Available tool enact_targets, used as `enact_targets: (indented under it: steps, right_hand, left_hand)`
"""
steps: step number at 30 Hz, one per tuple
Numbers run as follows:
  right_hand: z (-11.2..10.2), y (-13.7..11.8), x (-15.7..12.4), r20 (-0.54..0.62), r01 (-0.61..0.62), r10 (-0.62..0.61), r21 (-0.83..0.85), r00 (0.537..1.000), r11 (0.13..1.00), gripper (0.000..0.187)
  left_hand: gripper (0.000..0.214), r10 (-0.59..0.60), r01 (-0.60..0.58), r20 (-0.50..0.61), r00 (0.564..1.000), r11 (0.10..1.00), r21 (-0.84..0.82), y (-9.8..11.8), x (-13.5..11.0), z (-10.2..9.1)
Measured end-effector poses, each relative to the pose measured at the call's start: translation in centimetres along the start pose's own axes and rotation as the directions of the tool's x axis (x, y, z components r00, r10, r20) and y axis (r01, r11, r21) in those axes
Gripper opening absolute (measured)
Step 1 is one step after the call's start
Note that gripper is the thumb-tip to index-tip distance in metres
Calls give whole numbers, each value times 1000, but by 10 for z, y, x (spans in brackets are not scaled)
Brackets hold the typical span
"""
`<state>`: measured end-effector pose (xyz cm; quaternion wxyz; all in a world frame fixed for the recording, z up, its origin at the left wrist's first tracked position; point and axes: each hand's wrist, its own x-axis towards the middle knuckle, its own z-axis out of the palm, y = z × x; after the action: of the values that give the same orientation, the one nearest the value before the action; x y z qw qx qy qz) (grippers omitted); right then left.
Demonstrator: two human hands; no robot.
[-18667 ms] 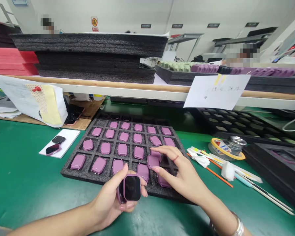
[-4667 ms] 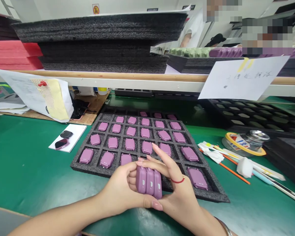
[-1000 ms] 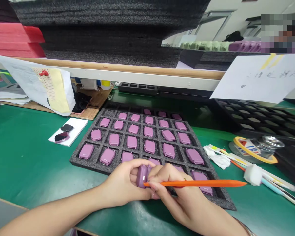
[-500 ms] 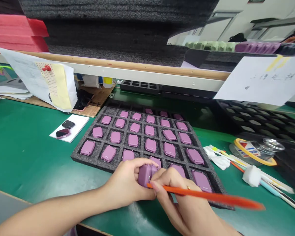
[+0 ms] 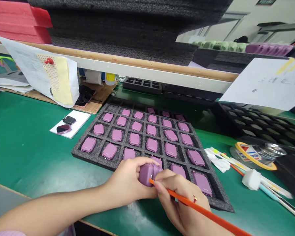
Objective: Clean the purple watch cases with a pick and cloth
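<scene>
My left hand (image 5: 127,181) is shut on a small stack of mauve plastic watch cases (image 5: 148,174), seen from the end, so I cannot tell how many are in it. My right hand (image 5: 179,200) pinches a long orange plastic stick (image 5: 201,209), and the stick's tip rests against the stack's side. Both hands are over the near edge of a dark grey foam tray (image 5: 76,152). Its cells hold rows of similar mauve cases, such as one (image 5: 129,153) just beyond my left hand. The hands hide some near cells.
A white card with dark watches (image 5: 68,123) lies left of the tray. Right of it are white wipes, sponge swabs (image 5: 251,179) and a taped glass jar (image 5: 258,155). A black tray (image 5: 255,126) sits behind these. A white shelf edge (image 5: 162,77) with stacked foam runs overhead.
The orange stick has swung from pointing right to pointing down and toward me, its tip still at the stack. The view has drifted slightly, and my left hand keeps its hold.
</scene>
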<state>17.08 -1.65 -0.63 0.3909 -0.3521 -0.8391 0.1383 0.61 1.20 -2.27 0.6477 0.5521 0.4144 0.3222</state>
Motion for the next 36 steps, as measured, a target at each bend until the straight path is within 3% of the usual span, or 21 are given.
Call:
enact_targets:
  steps: [17,36]
  right_hand:
    - [-7,-1,6,26,8,-8,3,1000,1000,15]
    - [-10,1,6,98,-22,27,-49,995,999,20]
  left_hand:
    - [48,44,-44,34,998,999,18,2,0,-2]
    - [50,-3,2,21,1000,999,35,2,0,0]
